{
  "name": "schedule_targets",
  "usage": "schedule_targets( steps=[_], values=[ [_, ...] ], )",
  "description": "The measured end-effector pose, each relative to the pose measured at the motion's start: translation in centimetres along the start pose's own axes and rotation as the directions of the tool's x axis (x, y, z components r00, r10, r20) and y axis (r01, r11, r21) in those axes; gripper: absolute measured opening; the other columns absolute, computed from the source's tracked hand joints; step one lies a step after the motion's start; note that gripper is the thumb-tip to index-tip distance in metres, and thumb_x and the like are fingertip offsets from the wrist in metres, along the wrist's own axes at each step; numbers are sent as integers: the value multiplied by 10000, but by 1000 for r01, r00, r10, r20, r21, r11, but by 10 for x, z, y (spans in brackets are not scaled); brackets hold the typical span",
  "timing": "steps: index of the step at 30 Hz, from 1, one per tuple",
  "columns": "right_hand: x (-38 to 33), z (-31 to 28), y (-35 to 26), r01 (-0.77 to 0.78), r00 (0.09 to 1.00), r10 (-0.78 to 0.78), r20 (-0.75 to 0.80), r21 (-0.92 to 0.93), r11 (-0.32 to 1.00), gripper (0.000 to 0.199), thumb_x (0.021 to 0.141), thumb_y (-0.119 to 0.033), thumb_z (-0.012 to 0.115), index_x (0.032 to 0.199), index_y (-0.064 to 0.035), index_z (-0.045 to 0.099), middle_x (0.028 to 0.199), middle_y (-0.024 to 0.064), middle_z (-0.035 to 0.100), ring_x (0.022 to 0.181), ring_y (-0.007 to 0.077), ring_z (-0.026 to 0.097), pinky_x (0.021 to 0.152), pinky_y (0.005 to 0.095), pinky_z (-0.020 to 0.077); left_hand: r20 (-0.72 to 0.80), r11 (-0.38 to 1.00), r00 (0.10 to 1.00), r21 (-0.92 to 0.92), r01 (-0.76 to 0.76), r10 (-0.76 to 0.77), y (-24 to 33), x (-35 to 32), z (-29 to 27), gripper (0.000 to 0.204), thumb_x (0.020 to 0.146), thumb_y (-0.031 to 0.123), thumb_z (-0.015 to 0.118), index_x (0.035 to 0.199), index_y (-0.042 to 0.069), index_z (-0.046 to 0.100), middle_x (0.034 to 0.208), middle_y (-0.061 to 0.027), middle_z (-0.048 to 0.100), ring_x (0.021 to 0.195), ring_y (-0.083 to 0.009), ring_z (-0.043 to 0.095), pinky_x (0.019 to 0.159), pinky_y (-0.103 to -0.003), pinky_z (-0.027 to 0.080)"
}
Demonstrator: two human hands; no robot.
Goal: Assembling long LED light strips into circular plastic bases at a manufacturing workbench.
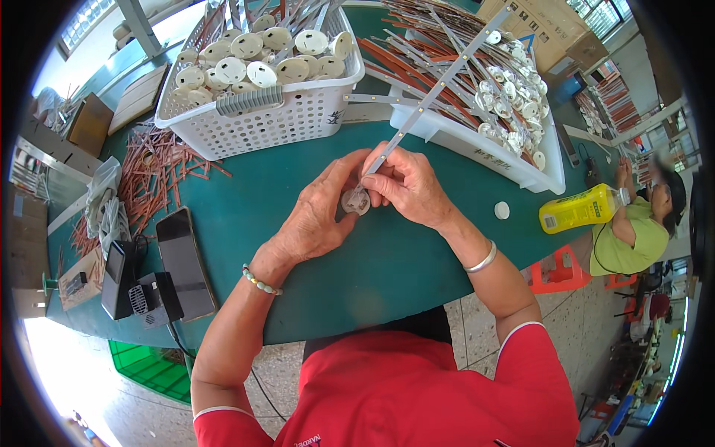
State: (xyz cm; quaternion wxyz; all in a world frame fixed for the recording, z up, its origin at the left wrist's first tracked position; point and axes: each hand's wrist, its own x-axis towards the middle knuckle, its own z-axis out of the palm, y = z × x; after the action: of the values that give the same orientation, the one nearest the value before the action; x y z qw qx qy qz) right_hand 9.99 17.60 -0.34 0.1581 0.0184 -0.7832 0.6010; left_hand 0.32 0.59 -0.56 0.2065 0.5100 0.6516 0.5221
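In the middle of the picture my left hand (314, 214) is curled round a small whitish disc (361, 204), gripping its edge. My right hand (415, 188) pinches a long, thin LED strip (433, 92) between thumb and fingers. The strip's lower end meets the disc, and the rest slants up and away to the right, over the tray. Whether the two are joined cannot be made out under my fingers. Beyond my hands stands a white perforated basket (261, 127), heaped with round white discs that have strips attached.
A white tray (477, 153) holds strips and small discs. Reddish strip scraps (145, 175) lie left, near a phone (185, 261) and a black device (119, 276). A yellow bottle (585, 208) and white cap (502, 210) are right. Another person (633, 231) sits at the far right.
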Motion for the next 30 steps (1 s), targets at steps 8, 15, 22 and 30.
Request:
schedule_targets(
  steps=[8, 15, 22, 30],
  values=[
    [4, -8, -9, 31, 996, -23, 88, -97, 995, 69, 905, 36, 615, 900, -13, 567, 681, 43, 601, 545, 101, 571, 522, 261, 479, 54, 1000, 998, 0, -13, 13, 3, 3, -3, 789, 725, -139, 631, 1445, 75, 385, 1279, -187, 545, 1197, -357, 565, 996, -411, 487],
    [13, -11, -6, 49, 987, -32, 156, -107, 993, 77, 897, 46, 614, 872, -11, 568, 687, 39, 595, 553, 101, 568, 533, 261, 482, 106, 998, 994, -37, 41, -37, 3, 4, -10, 823, 729, -137, 624, 1473, 77, 343, 1303, -184, 535, 1196, -341, 573, 1009, -405, 486],
    [13, -11, 0, 13, 983, -12, 181, -3, 1000, 69, 943, -6, 610, 884, -6, 575, 781, 25, 583, 625, 88, 581, 572, 234, 493, 106, 999, 994, -16, 31, -29, -3, 4, -11, 815, 737, -135, 604, 1478, 61, 328, 1311, -190, 530, 1205, -352, 566, 1011, -409, 489],
    [14, -13, 0, 25, 980, -24, 200, -4, 1000, 76, 947, -10, 609, 879, -10, 573, 787, 21, 578, 627, 88, 580, 576, 232, 492, 89, 1000, 996, 7, 4, -4, 0, 4, -11, 778, 760, -133, 598, 1469, 53, 339, 1290, -196, 545, 1173, -357, 586, 996, -408, 500]
  ],
)
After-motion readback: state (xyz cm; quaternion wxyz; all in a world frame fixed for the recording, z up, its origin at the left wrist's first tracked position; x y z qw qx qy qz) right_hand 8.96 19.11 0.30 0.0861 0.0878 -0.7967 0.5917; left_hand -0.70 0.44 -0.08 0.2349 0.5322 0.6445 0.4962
